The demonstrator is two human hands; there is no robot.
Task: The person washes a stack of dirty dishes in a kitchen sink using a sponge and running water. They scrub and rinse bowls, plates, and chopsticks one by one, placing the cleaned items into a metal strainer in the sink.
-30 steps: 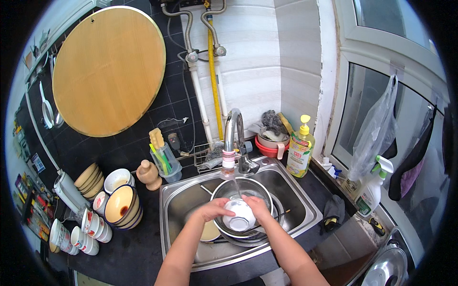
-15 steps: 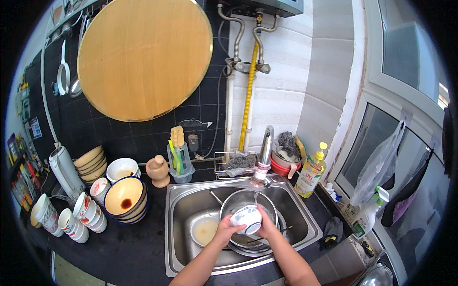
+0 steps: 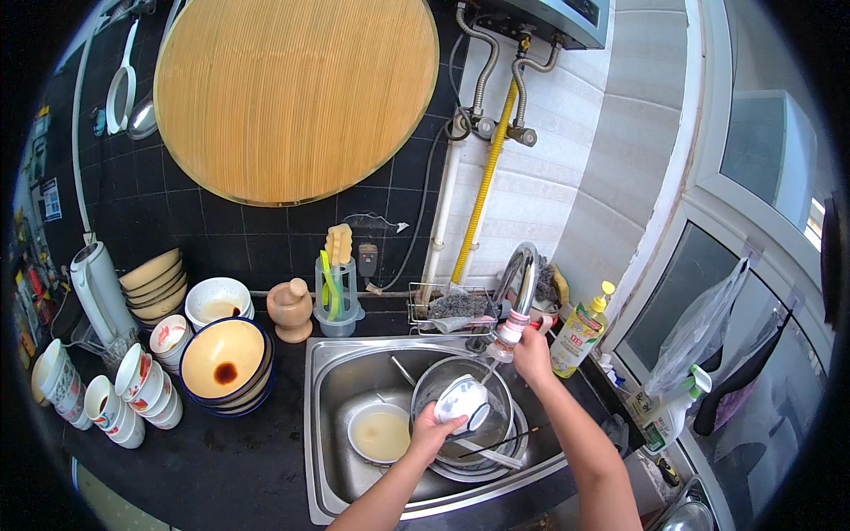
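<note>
White bowl [image 3: 460,401] sits clamped in left fingers [image 3: 449,426]; curved chrome faucet [image 3: 527,285] adjoins right fingers [image 3: 532,341], closure unclear.

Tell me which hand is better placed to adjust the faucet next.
Probably the right hand: it is beside the faucet, with no dish visible in it, while the left hand grips the white-and-blue bowl lower down.

the faucet [image 3: 527,292] is glossy metal, the held bowl [image 3: 460,400] smooth ceramic.
</note>
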